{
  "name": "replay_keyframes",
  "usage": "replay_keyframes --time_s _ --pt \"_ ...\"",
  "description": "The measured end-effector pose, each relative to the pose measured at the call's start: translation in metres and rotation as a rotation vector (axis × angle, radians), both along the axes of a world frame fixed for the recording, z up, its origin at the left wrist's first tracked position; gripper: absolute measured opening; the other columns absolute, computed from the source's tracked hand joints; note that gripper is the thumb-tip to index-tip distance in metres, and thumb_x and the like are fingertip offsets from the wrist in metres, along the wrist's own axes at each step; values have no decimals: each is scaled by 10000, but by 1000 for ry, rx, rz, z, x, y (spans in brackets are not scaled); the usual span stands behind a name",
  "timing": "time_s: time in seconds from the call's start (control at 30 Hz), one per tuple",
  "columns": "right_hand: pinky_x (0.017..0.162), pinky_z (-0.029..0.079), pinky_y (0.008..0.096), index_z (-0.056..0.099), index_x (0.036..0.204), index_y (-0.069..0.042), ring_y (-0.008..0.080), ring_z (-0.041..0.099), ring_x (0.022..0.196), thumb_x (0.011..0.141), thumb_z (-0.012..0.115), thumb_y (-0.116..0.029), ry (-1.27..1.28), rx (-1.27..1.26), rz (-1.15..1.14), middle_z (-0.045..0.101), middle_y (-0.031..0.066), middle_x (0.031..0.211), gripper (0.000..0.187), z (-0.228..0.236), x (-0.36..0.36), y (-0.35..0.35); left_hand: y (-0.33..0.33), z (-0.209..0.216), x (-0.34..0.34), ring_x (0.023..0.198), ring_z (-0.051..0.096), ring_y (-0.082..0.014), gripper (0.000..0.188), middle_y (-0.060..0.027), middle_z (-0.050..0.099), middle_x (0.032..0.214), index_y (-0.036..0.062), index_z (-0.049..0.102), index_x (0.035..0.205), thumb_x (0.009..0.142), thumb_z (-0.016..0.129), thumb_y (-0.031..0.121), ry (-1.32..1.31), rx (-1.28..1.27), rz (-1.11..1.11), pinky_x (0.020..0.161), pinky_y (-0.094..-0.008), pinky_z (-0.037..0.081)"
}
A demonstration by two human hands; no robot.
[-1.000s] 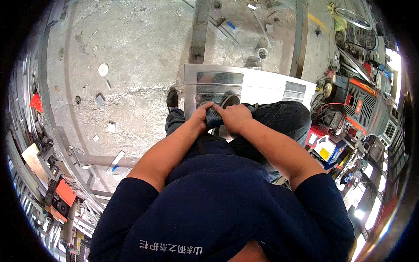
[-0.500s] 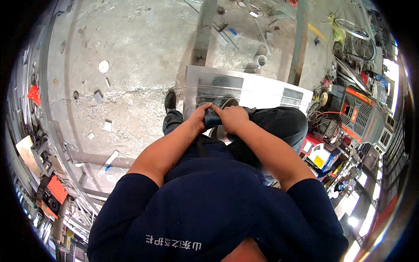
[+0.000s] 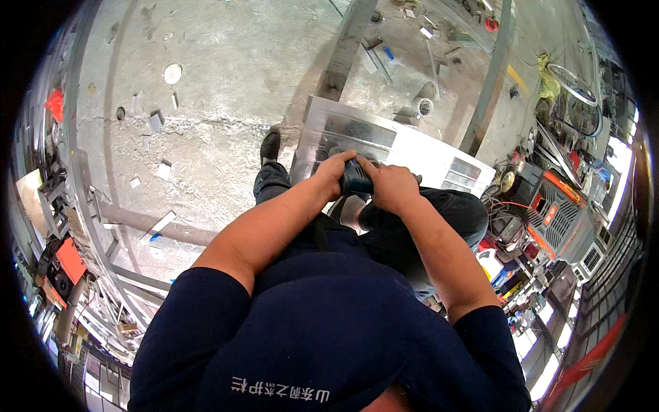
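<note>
A dark handheld power tool (image 3: 355, 181), shaped much like an angle grinder, is gripped between both my hands. My left hand (image 3: 332, 174) is closed round its left side. From the right, my right hand (image 3: 395, 190) wraps it, with a finger reaching toward the left hand; a dark stub shows beyond its knuckles. Under and just beyond the tool lies a shiny metal panel (image 3: 420, 150) with rectangular recessed or cut-out areas. The tool's working end is hidden, so I cannot tell whether it touches the panel. My bent leg (image 3: 456, 213) is beside the panel's near edge.
Two steel beams (image 3: 351, 51) (image 3: 489, 89) run away beyond the panel. Metal offcuts, a round white disc (image 3: 172, 73) and a short pipe (image 3: 425, 106) lie on the concrete floor. An orange-and-grey machine (image 3: 557, 211) and cables crowd the right; a metal frame (image 3: 86, 178) borders the left.
Both hands and the tool have shifted slightly right in the picture, and more of the tool's body shows between them. The whole view has turned a little. Both hands keep their grip.
</note>
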State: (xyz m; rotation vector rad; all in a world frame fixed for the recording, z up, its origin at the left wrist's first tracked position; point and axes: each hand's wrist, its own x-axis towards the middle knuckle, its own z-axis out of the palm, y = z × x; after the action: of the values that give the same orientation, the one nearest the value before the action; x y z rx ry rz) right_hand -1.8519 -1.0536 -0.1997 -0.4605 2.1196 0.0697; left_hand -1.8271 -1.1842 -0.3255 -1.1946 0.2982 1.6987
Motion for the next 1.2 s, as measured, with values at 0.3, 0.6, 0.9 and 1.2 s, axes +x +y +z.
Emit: replay_keyframes --time_s 0.3,0.6,0.9,1.2 --pt "691 532 415 358 1443 -218 289 686 821 770 621 -161 -92 37 -4 684 121 882 725 -2 -32 -3 5 -12 -15 710 681 -265 276 -106 677 839 64 607 923 941 519 326 -43 12 20 738 -438 564" --pt "681 528 414 335 1448 -192 295 676 796 736 637 -128 -85 -8 -42 674 129 875 777 -7 -24 5 15 -22 -3 746 679 -265 265 -97 664 896 47 581 1004 921 586 298 -56 -68 25 748 -439 563" --pt "792 496 408 309 1467 -144 306 638 909 783 640 -144 -11 -46 -57 655 145 940 760 16 25 -1 -5 21 27 800 674 -252 288 -106 643 938 6 560 1045 924 609 262 17 -39 23 732 -409 571" --pt "785 495 405 311 1469 -171 307 631 904 797 634 -166 30 15 -98 642 137 939 745 56 44 -28 -25 54 37 772 672 -252 334 -110 651 924 -10 566 1052 906 638 282 76 -31 -22 673 -392 566"
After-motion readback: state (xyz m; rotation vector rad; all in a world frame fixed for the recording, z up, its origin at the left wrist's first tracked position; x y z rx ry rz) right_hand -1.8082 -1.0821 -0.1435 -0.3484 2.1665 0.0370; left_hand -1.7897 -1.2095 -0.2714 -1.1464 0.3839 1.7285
